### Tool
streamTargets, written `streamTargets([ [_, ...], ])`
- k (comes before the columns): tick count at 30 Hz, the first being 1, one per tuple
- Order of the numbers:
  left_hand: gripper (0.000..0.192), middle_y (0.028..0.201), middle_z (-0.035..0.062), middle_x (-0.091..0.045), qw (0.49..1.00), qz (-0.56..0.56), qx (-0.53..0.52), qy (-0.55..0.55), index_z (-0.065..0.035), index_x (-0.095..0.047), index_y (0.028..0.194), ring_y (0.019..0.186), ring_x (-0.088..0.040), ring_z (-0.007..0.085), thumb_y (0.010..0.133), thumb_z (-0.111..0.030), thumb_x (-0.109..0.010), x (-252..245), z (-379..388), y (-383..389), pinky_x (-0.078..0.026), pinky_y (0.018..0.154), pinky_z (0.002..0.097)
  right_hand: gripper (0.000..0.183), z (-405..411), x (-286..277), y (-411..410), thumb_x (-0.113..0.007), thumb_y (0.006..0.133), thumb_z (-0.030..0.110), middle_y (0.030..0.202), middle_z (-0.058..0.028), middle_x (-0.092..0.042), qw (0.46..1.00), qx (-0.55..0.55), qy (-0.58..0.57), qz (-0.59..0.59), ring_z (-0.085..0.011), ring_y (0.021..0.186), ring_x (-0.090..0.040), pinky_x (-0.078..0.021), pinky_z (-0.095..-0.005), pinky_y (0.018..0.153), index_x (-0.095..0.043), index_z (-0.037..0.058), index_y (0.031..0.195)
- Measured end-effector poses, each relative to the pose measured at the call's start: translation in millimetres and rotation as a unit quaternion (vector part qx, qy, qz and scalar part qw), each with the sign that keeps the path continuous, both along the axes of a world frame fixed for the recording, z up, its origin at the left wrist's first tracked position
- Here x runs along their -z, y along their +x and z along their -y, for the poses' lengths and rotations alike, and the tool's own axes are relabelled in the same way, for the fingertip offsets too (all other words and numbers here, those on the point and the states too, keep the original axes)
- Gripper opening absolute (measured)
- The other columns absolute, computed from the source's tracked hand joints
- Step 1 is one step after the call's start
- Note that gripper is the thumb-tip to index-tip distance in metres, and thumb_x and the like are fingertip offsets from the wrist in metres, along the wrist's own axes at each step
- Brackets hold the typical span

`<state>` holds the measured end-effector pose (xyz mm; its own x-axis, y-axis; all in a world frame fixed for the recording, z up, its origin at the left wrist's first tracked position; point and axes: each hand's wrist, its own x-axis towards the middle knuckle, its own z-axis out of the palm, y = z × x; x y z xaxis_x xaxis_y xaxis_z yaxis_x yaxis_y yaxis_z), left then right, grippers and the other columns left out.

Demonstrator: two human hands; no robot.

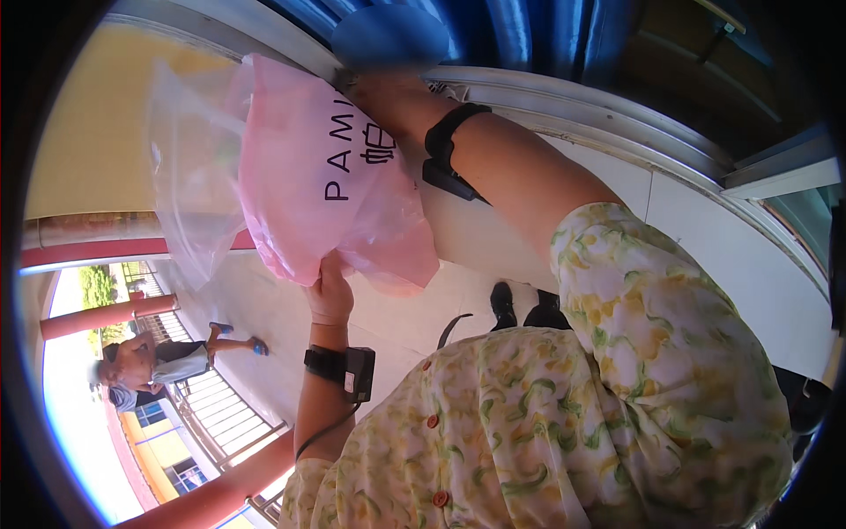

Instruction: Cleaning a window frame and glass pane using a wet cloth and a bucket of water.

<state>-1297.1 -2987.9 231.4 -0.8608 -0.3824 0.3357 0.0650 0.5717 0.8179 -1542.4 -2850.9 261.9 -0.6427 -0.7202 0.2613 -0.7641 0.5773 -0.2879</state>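
Note:
My left hand (330, 294) pinches the edge of a pink plastic bag (297, 192) that bears dark printed writing. The bag is crumpled and bulges around what may be something inside, which I cannot make out. A clear plastic bag or sheet (192, 172) hangs beside it, overlapping its far edge. My right hand (386, 99) reaches to the window ledge, just past the bag's other side. Its fingers are blurred and partly covered, so I cannot tell whether they hold anything. Each wrist wears a black strap with a small device.
A window frame (568, 109) with blue curtains (515, 33) runs along the top, above a white tiled wall (700, 211). At lower left another person (158, 364) is by a white railing (218, 403), near red pillars (109, 316). Pale floor (396, 324) lies below the bag.

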Motion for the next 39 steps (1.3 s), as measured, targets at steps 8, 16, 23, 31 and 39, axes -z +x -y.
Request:
streamTargets([
  [8,0.025,0.112,0.0117,-0.055,0.999,-0.003,0.050,0.015,0.0034,-0.053,0.112,0.099,-0.052,0.0219,0.093,-0.011,-0.046,5,-11,-10,-0.043,0.084,0.0319,0.038,-162,9,53,-0.055,0.073,0.012,0.121,-0.0007,-0.049,0.993,0.102,0.054,0.001,-0.0207,0.116,-0.041,-0.0346,-0.0428,0.092,-0.060,0.0203,0.110],
  [16,0.025,0.103,0.0061,-0.055,0.983,-0.001,0.051,0.176,0.0034,-0.055,0.110,0.090,-0.051,0.0144,0.095,-0.012,-0.043,9,4,-9,-0.046,0.077,0.0275,0.032,-339,19,212,-0.054,0.075,0.017,0.118,-0.0042,-0.051,0.872,0.483,0.072,-0.031,-0.0299,0.111,-0.044,-0.0354,-0.0464,0.092,-0.060,0.0207,0.107],
  [23,0.024,0.095,0.0050,-0.055,0.984,0.001,0.105,0.142,0.0034,-0.054,0.106,0.082,-0.050,0.0143,0.094,-0.016,-0.047,7,-3,-23,-0.045,0.068,0.0275,0.034,-545,-1,363,-0.045,0.080,0.024,0.099,-0.0146,-0.065,0.556,0.830,0.042,0.028,-0.0303,0.099,-0.060,-0.0473,-0.0382,0.086,-0.063,0.0131,0.106],
  [31,0.027,0.099,0.0069,-0.056,0.991,-0.015,0.088,0.095,0.0029,-0.054,0.109,0.086,-0.052,0.0159,0.094,-0.018,-0.048,-12,-13,-19,-0.046,0.072,0.0281,0.033,-296,-38,240,-0.052,0.074,0.005,0.101,-0.0144,-0.057,0.922,0.310,-0.201,-0.114,-0.0330,0.095,-0.054,-0.0458,-0.0378,0.082,-0.060,0.0093,0.106],
  [39,0.035,0.115,0.0125,-0.051,0.995,-0.037,0.088,-0.001,0.0035,-0.045,0.120,0.102,-0.050,0.0213,0.093,-0.017,-0.049,-6,0,-25,-0.044,0.085,0.0329,0.031,-209,19,206,-0.051,0.079,0.023,0.114,-0.0015,-0.052,0.969,0.241,0.050,0.029,-0.0245,0.110,-0.043,-0.0333,-0.0444,0.089,-0.061,0.0254,0.108],
])
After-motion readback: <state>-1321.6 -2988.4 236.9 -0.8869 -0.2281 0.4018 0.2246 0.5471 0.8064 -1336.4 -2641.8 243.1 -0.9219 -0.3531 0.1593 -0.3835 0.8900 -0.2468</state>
